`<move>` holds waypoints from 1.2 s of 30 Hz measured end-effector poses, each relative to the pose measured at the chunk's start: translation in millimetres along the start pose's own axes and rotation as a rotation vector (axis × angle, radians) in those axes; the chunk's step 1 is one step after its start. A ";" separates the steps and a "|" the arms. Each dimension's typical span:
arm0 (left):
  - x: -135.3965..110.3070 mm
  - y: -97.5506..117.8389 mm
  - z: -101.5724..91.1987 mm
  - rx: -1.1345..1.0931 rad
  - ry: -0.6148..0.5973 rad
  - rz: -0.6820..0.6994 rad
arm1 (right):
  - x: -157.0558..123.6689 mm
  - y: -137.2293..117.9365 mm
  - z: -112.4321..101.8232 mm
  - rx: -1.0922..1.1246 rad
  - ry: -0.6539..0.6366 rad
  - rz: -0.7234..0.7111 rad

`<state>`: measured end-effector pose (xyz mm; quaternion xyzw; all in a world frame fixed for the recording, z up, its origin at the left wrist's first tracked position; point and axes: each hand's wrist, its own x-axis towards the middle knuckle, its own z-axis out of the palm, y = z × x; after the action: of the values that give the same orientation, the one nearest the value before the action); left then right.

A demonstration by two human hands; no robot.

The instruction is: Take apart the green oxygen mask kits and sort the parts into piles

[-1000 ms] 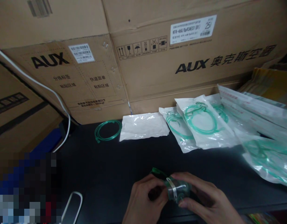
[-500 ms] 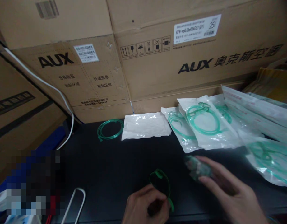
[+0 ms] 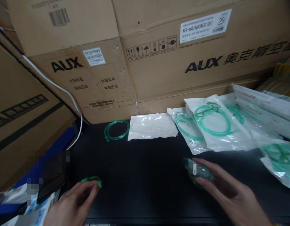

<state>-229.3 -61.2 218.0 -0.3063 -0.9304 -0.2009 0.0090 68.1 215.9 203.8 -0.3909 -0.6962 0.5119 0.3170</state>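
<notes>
At the lower left, my left hand pinches a thin green elastic strap that curls above the fingertips. My right hand, closed at the lower right, grips a clear greenish plastic oxygen mask with a small white label, held above the black tabletop. Behind them a coil of green tubing lies loose on the table. Beside it rests a flat white pouch. Parts of the mask are hidden by my fingers.
Clear-fronted pouches of coiled green tubing overlap at the right, with another pouch nearer the edge. Large cardboard boxes stand along the back and left. A white cable hangs at the left, above a blue object.
My left hand has moved left with the green strap, away from the middle. My right hand still holds the mask, now turned so its white label shows. The view has shifted slightly.
</notes>
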 end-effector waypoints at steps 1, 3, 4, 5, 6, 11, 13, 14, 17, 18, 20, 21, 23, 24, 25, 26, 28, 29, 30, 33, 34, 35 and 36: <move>1.6 -1.9 4.7 0.017 -0.067 0.030 | -0.7 -1.8 1.8 -0.009 -0.035 -0.009; 3.7 -4.4 12.9 0.021 -0.193 0.115 | -2.4 -3.5 4.0 -0.026 -0.081 -0.022; 3.9 -5.5 15.9 0.017 -0.212 0.148 | -3.2 -3.4 4.7 -0.037 -0.092 -0.026; 3.5 -6.8 17.9 0.016 -0.202 0.162 | -3.8 -2.8 5.2 -0.048 -0.098 -0.029; 2.3 -8.0 19.0 0.022 -0.181 0.154 | -4.3 -1.9 5.6 -0.060 -0.103 -0.031; -7.5 -10.3 23.0 0.015 -0.146 0.238 | -4.0 2.7 9.7 -0.076 -0.112 -0.070; -7.2 -9.1 29.0 -0.036 -0.162 0.249 | -3.9 4.8 13.4 -0.083 -0.140 -0.092; -5.2 -8.8 32.9 -0.057 -0.154 0.222 | -4.1 6.3 15.6 -0.090 -0.157 -0.105; 6.0 -10.6 44.3 -0.072 -0.096 0.143 | -6.4 12.5 22.7 -0.116 -0.215 -0.154; 9.8 -11.1 46.9 -0.066 -0.064 0.149 | -7.6 14.7 25.0 -0.123 -0.236 -0.169; 13.8 -8.0 49.1 -0.048 -0.006 0.180 | -10.2 18.5 28.9 -0.127 -0.274 -0.184; 13.1 -2.7 48.9 -0.048 0.021 0.192 | -11.4 20.0 30.6 -0.125 -0.287 -0.182; 5.9 17.5 47.6 -0.092 0.058 0.184 | -13.4 22.0 33.5 -0.123 -0.304 -0.176; -0.1 32.3 47.4 -0.150 0.043 0.161 | -14.1 22.6 34.8 -0.127 -0.309 -0.173; -6.7 49.3 48.1 -0.239 0.003 0.130 | -14.6 23.1 36.0 -0.132 -0.316 -0.175; -13.2 67.3 50.0 -0.338 -0.074 0.094 | -15.1 23.3 37.3 -0.133 -0.313 -0.184; -23.7 101.5 57.6 -0.548 -0.297 0.083 | -16.1 23.0 39.8 -0.129 -0.292 -0.210; -26.9 115.4 62.9 -0.654 -0.406 0.084 | -16.7 22.3 41.0 -0.126 -0.285 -0.219; -28.7 126.3 68.4 -0.751 -0.499 0.078 | -17.4 21.4 42.0 -0.126 -0.288 -0.229; -28.3 141.7 82.3 -0.958 -0.631 0.009 | -20.1 18.1 43.9 -0.120 -0.305 -0.245; -27.0 142.9 85.1 -0.994 -0.643 -0.019 | -21.0 16.9 44.2 -0.108 -0.301 -0.240; -25.6 143.3 86.7 -1.017 -0.651 -0.042 | -21.7 15.7 44.3 -0.091 -0.291 -0.224; -24.4 143.4 87.3 -1.030 -0.662 -0.053 | -22.3 14.3 44.3 -0.073 -0.278 -0.190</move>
<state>-117.9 63.1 187.2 -0.2940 -0.6745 -0.5191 -0.4349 44.9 178.3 176.9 -0.2602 -0.7853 0.5029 0.2503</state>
